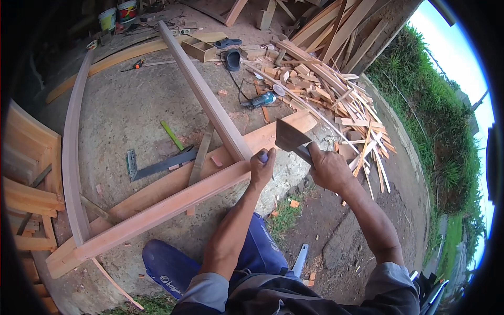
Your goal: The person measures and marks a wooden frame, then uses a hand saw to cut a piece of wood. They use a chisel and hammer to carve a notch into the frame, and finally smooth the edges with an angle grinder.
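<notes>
My right hand [328,167] is closed round the grip of a tool with a broad, flat metal blade [291,137], shaped like a cleaver. It is raised just right of my left hand [262,170]. Closed in a fist, my left hand holds what looks like a chisel with a purple handle end [263,156]; most of it is hidden by the fingers. That fist is at the near right corner of a wooden frame, where a long upright beam [202,86] meets the near crosspiece [168,210]. A plank [142,197] lies under this corner.
A carpenter's square [163,167] and a green strip [171,134] lie inside the frame. Beyond it are an angle grinder [260,100] with a cable, an open wooden box [199,50] and an offcut pile [320,89]. Wooden panels [31,173] stand at left; a handsaw [300,260] is beside my knee.
</notes>
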The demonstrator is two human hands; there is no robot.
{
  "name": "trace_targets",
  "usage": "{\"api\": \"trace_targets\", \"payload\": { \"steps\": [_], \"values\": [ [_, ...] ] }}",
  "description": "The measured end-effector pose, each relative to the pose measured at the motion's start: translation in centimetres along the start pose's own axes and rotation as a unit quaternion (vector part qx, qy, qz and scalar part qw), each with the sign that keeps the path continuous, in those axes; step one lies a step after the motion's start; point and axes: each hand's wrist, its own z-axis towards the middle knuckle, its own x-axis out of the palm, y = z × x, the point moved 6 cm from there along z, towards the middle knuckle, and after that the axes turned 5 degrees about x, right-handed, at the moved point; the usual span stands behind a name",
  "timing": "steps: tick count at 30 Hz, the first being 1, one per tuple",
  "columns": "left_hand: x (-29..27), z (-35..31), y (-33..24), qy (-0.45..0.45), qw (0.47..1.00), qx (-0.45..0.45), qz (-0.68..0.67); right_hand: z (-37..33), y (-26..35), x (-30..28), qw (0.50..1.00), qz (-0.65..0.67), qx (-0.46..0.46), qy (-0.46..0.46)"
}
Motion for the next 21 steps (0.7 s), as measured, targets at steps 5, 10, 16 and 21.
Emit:
{"api": "trace_targets", "payload": {
  "steps": [5, 10, 16, 21],
  "values": [
    [-5.7, 5.4, -12.3, -0.091, 0.938, 0.18, -0.283, -2.8, -2.4, -1.5, 0.908, 0.352, 0.013, -0.227],
    [-13.9, 1.5, -22.5, -0.152, 0.949, 0.251, -0.116, -2.1, -0.6, 7.4, 0.769, 0.62, 0.065, -0.144],
    [-23.0, -10.7, -30.1, -0.298, 0.901, 0.237, 0.207, -5.8, 5.0, 19.0, 0.643, 0.754, 0.072, 0.111],
    [-26.1, -20.1, -30.2, -0.288, 0.779, 0.12, 0.544, -7.7, 8.1, 24.5, 0.635, 0.748, 0.047, 0.188]
  ]
}}
